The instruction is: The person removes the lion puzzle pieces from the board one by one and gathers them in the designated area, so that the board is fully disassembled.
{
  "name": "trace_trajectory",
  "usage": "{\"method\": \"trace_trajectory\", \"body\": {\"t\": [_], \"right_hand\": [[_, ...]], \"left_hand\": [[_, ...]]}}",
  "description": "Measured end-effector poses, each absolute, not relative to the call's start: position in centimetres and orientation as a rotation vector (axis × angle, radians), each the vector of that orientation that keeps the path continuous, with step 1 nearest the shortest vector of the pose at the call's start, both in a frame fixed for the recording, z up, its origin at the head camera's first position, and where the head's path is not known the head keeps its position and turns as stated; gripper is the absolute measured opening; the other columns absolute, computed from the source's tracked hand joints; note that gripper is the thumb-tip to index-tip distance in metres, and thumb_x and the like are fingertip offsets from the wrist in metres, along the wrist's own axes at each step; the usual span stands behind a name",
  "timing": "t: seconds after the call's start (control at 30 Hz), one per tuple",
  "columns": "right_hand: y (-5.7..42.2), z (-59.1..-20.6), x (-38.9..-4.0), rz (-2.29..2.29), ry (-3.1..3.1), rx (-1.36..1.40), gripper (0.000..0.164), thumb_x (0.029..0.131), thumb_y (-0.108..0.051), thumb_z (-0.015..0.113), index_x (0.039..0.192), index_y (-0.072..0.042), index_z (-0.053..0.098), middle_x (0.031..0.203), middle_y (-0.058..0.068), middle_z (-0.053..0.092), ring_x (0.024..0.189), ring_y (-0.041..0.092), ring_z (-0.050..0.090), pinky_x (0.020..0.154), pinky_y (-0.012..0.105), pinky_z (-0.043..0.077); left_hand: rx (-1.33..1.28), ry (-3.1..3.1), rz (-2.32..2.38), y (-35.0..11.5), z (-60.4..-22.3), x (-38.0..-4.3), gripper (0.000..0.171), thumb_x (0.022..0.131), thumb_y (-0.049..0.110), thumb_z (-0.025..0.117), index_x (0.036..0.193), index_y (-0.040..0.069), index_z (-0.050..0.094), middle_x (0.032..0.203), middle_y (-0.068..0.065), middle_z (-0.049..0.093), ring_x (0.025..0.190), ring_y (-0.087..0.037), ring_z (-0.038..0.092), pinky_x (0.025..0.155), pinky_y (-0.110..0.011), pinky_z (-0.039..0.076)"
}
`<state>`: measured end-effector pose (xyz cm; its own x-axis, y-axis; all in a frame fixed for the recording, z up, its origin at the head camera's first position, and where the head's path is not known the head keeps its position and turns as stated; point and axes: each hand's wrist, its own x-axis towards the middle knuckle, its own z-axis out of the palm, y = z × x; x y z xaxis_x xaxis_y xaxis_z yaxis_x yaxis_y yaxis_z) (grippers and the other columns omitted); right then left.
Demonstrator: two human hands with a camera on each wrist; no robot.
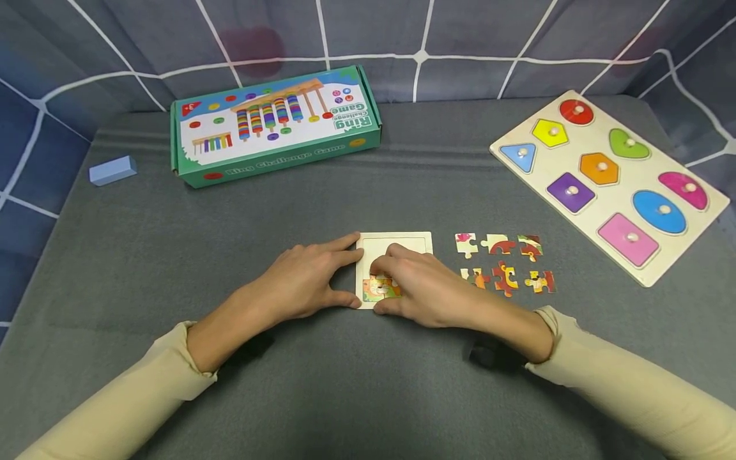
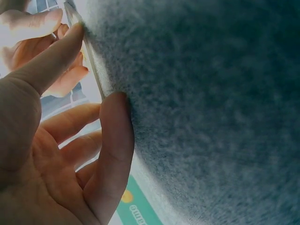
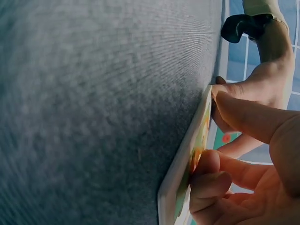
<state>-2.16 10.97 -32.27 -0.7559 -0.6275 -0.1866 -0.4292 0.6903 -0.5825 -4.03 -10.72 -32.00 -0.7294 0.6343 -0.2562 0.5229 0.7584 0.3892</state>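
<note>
A small square jigsaw tray lies on the grey cloth, with colourful pieces set along its near side. My left hand holds the tray by its left side, thumb at the near corner and fingertips toward the far corner. Over the tray, my right hand has its fingers curled down on a jigsaw piece, its thumb at the near rim. In the right wrist view, bent fingertips meet the pictured surface. The right hand hides part of the tray. Several loose jigsaw pieces lie in two rows to the right.
A green Ring Challenge Game box lies at the back left, with a blue block left of it. At the right lies a wooden peg board with coloured knobbed shapes. A grid-patterned cloth rises behind.
</note>
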Motion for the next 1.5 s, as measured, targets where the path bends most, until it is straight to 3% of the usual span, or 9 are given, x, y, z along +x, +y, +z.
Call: {"method": "trace_trajectory", "body": {"t": [0.37, 0.63, 0.83, 1.17, 1.5], "right_hand": [[10.56, -32.54, -1.72, -0.775, 2.559, -0.879, 0.035, 0.081, -0.018, 0.083, 0.106, -0.011, 0.061, 0.097, -0.003, 0.053, 0.074, 0.012, 0.050, 0.069, 0.031, 0.044], [10.17, -32.56, -1.65, -0.683, 2.596, -0.926, 0.053, 0.079, -0.016, 0.084, 0.125, -0.004, 0.062, 0.095, 0.000, 0.053, 0.073, 0.013, 0.048, 0.066, 0.029, 0.043], [10.26, -32.57, -1.84, -0.710, 2.555, -0.887, 0.039, 0.078, -0.015, 0.085, 0.113, -0.006, 0.067, 0.094, -0.001, 0.052, 0.072, 0.012, 0.049, 0.067, 0.028, 0.043], [10.33, -32.62, -2.04, -0.752, 2.548, -0.855, 0.044, 0.078, -0.015, 0.086, 0.114, -0.004, 0.064, 0.095, 0.001, 0.052, 0.074, 0.013, 0.049, 0.069, 0.029, 0.044], [10.15, -32.79, -2.04, -0.818, 2.527, -0.867, 0.044, 0.078, -0.010, 0.085, 0.111, -0.007, 0.057, 0.104, -0.001, 0.056, 0.087, 0.014, 0.053, 0.079, 0.033, 0.046]], "left_hand": [[0.892, 2.582, 0.427, -10.86, -31.94, -4.00, 0.079, 0.079, 0.049, 0.080, 0.142, 0.010, 0.055, 0.156, -0.008, 0.037, 0.109, -0.029, 0.063, 0.080, -0.052, 0.051], [0.894, 2.577, 0.431, -10.74, -32.09, -4.13, 0.077, 0.079, 0.048, 0.080, 0.142, 0.010, 0.055, 0.156, -0.009, 0.037, 0.112, -0.031, 0.062, 0.082, -0.053, 0.051], [0.893, 2.574, 0.421, -10.76, -32.07, -4.14, 0.078, 0.079, 0.049, 0.080, 0.143, 0.011, 0.054, 0.156, -0.009, 0.036, 0.112, -0.030, 0.062, 0.081, -0.053, 0.051], [0.889, 2.580, 0.427, -10.80, -32.11, -4.08, 0.078, 0.079, 0.049, 0.080, 0.142, 0.010, 0.055, 0.156, -0.009, 0.036, 0.118, -0.033, 0.059, 0.083, -0.054, 0.050], [0.884, 2.576, 0.431, -10.71, -32.08, -4.18, 0.079, 0.078, 0.049, 0.080, 0.142, 0.010, 0.055, 0.156, -0.009, 0.036, 0.108, -0.028, 0.062, 0.083, -0.053, 0.051]]}}
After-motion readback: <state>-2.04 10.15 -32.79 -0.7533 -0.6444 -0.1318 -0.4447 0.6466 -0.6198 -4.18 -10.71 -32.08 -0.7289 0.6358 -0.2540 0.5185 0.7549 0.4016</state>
